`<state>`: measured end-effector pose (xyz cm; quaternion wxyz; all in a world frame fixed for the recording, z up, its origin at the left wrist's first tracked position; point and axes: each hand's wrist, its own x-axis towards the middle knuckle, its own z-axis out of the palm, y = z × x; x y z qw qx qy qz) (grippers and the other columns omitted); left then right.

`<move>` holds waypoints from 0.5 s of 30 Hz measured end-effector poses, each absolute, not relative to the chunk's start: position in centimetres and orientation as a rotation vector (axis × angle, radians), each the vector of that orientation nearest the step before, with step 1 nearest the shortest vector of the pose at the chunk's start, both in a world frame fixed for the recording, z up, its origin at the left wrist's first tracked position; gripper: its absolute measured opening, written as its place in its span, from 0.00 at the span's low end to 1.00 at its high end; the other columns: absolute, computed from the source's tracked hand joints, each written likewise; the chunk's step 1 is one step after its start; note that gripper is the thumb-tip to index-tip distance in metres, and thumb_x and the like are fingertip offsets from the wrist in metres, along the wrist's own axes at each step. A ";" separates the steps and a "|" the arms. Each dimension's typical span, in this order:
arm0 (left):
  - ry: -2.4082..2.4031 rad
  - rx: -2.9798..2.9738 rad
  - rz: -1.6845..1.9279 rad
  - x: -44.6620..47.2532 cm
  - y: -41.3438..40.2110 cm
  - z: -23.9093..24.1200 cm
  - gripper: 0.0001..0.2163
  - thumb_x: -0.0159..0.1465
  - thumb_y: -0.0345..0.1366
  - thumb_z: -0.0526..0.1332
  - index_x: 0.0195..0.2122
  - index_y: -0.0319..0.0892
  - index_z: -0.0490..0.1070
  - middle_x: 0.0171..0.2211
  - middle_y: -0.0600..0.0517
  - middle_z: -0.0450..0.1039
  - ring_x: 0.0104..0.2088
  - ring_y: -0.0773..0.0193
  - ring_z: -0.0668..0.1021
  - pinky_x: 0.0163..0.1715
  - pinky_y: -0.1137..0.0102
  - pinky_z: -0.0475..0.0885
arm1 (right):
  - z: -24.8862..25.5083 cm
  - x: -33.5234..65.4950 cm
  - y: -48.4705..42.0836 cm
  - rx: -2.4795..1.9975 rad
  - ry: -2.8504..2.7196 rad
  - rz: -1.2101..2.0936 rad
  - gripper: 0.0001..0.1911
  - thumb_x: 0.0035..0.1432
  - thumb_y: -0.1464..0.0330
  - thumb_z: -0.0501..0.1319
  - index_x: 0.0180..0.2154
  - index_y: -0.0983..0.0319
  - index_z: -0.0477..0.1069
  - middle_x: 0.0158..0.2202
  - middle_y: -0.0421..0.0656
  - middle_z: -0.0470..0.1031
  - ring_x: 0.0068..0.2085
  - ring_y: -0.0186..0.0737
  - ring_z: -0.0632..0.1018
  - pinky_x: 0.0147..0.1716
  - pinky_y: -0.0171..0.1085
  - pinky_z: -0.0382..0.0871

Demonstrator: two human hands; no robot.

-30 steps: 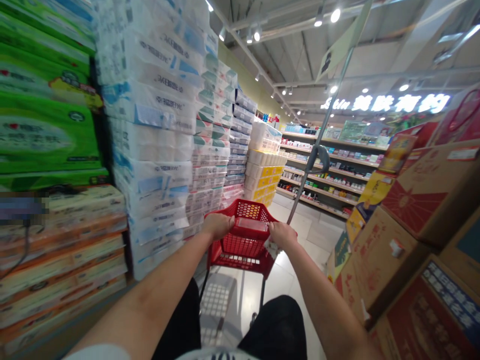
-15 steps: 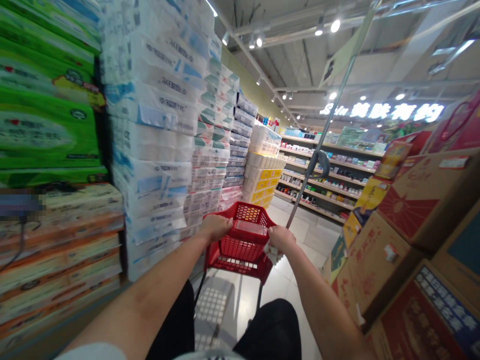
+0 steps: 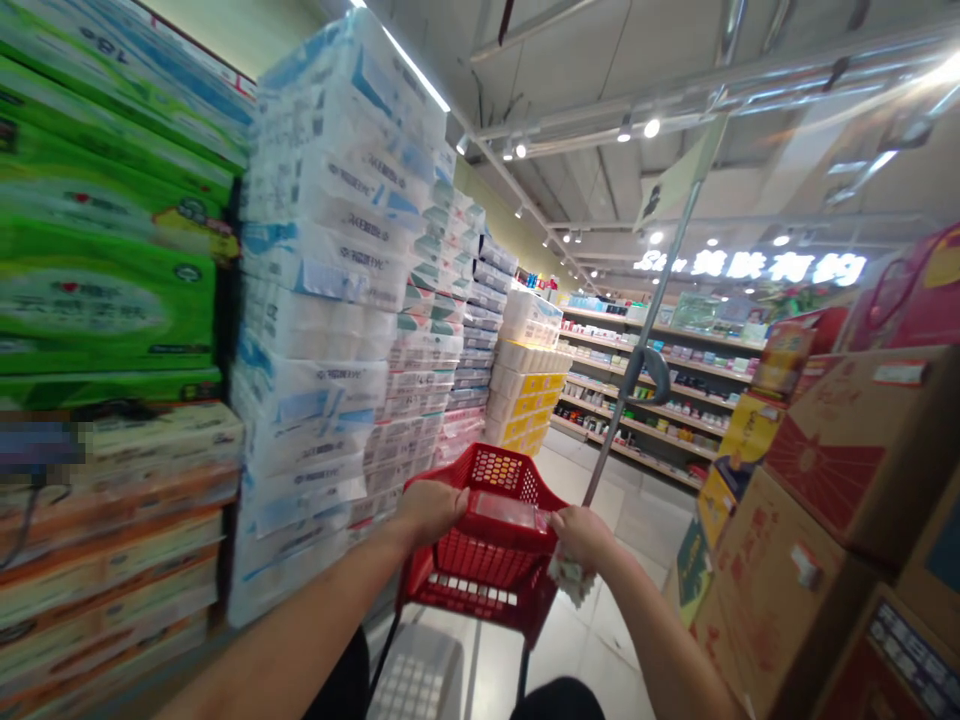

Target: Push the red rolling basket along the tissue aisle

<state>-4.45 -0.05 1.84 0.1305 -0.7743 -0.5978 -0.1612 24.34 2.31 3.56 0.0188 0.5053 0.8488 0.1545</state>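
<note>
A red plastic shopping cart (image 3: 480, 600) stands right in front of me, its mesh basket showing no goods that I can make out. My left hand (image 3: 433, 512) is closed round the left end of the red handle (image 3: 506, 512). On the handle's right end, my right hand (image 3: 583, 538) is closed too. A crumpled whitish piece of paper or cloth (image 3: 571, 578) hangs beneath that hand, apparently pinched in its fingers. Just behind the right hand rises a slanting grey metal pole (image 3: 619, 405) with a grey hook (image 3: 654, 376) and a sign panel (image 3: 682, 170) near its top.
Tall stacks of white tissue packs (image 3: 315, 400) line the left side, beside green tissue packs (image 3: 105, 290). Cardboard boxes (image 3: 780, 560) are piled on the right. Shelves of small goods (image 3: 675, 400) stand ahead, beyond a pale tiled floor (image 3: 600, 620).
The camera view has tilted up slightly, so hands, cart and stacks sit lower in the picture. The near boxes on the right have come closer. Both hands keep their hold on the handle.
</note>
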 end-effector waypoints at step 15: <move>-1.746 -2.131 -0.705 -3.0 1.6 1.2 0.21 0.71 0.42 0.40 0.51 0.46 0.70 0.46 0.46 0.76 0.44 0.57 0.76 0.43 0.62 0.64 | 3.2 20.2 1.9 1.831 2.579 0.407 0.15 0.65 0.68 0.49 0.39 0.61 0.74 0.39 0.50 0.79 0.39 0.44 0.80 0.35 0.37 0.69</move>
